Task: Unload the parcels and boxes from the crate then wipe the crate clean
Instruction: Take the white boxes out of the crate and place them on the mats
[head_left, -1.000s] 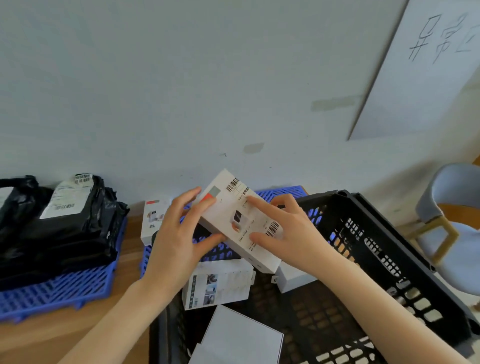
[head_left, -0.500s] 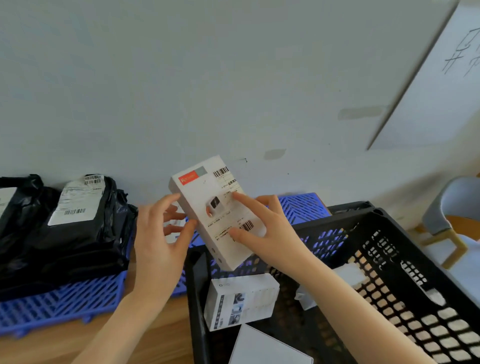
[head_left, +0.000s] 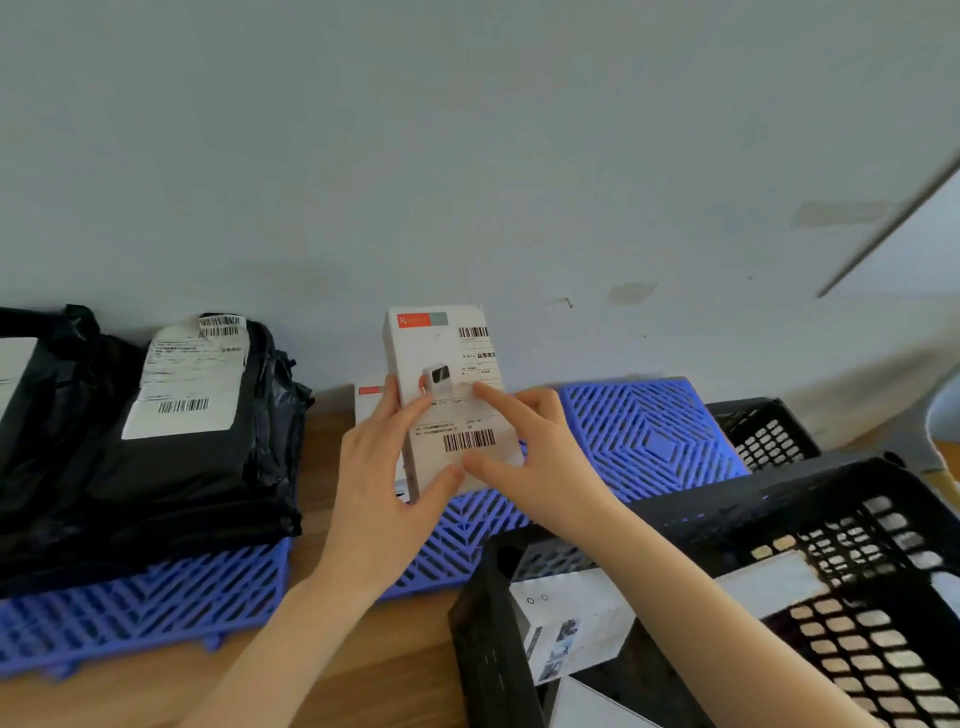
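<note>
Because the box (head_left: 447, 395) is held only by fingertips on its smooth card faces, it could slip down onto the blue mat (head_left: 649, 436) if either hand loosens too early. The left hand (head_left: 384, 499) pinches the left edge, thumb on the front near the bottom and fingers behind. The right hand (head_left: 535, 457) pinches the right side, with forefinger and thumb laid on the front and the other fingers curled behind. A second danger, I think, is the white box (head_left: 370, 410) just behind the left fingers: setting this one down there carelessly could knock it. If it is placed on its short end on the ribbed mat, it may also fall over. The box is outside the crate (head_left: 779, 499), in the air over the mat, close to the wall. Its long axis is almost upright, a little tilted, with the red band end on top and the face with barcodes turned to the camera.
</note>
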